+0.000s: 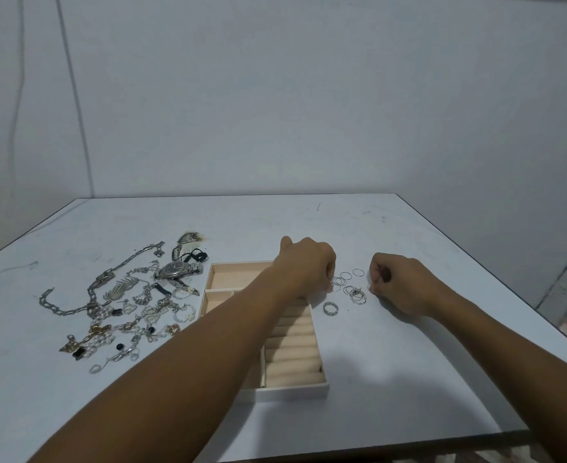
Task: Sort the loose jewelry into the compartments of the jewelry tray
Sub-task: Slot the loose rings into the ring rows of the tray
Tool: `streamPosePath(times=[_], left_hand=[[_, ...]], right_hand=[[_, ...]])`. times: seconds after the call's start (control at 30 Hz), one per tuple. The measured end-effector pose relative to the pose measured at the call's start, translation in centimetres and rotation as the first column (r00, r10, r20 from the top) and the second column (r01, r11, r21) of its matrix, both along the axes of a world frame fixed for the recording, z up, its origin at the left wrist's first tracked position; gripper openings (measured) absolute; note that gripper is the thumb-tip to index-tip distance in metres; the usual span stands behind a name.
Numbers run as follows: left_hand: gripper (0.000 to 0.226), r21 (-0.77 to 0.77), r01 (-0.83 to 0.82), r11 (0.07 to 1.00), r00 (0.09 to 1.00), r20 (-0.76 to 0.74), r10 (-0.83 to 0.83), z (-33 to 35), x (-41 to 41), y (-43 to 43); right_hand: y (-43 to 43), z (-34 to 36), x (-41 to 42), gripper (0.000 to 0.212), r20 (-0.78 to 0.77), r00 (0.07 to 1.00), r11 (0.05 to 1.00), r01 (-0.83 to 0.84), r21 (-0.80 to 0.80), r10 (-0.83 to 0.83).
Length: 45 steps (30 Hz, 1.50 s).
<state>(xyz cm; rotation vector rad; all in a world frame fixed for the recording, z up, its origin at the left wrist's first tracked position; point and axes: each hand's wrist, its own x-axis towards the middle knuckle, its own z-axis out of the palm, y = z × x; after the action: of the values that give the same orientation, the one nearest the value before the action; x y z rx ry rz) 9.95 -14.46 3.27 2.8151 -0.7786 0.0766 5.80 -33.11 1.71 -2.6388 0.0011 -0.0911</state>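
A beige jewelry tray point(292, 390) with open compartments and padded ring rolls lies at the table's middle. My left forearm crosses over it. My left hand point(303, 262) has its fingers curled down onto the left edge of several thin silver rings point(348, 285), pinching one there. My right hand point(400, 284) sits just right of those rings, its fingers curled and its fingertips pinched together on a thin ring. A thicker silver ring point(329, 308) lies alone beside the tray. A tangled pile of chains, pearls and pendants point(125, 305) lies left of the tray, with a metal wristwatch point(178, 269) at its top.
The pale table point(409, 379) ends near the bottom of the view and at the right edge. Black hair ties point(193, 256) and a patterned clip point(185, 243) lie behind the watch. A bare wall stands behind.
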Motion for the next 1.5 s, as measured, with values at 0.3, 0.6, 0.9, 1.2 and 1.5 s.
streamPosePath(times=[0.3, 0.6, 0.9, 1.2, 1.5], left_hand=[[0.011, -0.144, 0.003, 0.990, 1.000, 0.025, 0.001, 2.1, -0.6, 2.0], [0.010, -0.345, -0.057, 0.937, 0.998, -0.033, 0.049, 3.2, -3.2, 6.2], [0.010, -0.494, -0.130, 0.860, 0.991, -0.055, 0.118, 2.5, -5.4, 11.1], [0.007, -0.451, -0.142, 0.881, 0.990, -0.065, 0.127, 0.9, -6.0, 10.7], [0.005, -0.332, -0.062, 0.941, 0.998, -0.009, 0.063, -0.4, -5.8, 9.1]], right_hand=[[-0.4, 1.6, -1.6, 0.014, 0.060, 0.997, 0.991, 0.037, 0.128, -0.045], [2.5, 3.9, -3.4, 0.013, 0.056, 0.997, 0.958, -0.073, 0.276, 0.060], [6.8, 4.1, -4.5, 0.017, 0.086, 0.978, 0.949, -0.207, 0.238, 0.192], [8.7, 3.2, -4.5, 0.015, 0.130, 0.969, 0.952, -0.231, 0.199, 0.208], [8.4, 3.0, -4.6, 0.017, 0.127, 0.971, 0.962, -0.222, 0.156, 0.204]])
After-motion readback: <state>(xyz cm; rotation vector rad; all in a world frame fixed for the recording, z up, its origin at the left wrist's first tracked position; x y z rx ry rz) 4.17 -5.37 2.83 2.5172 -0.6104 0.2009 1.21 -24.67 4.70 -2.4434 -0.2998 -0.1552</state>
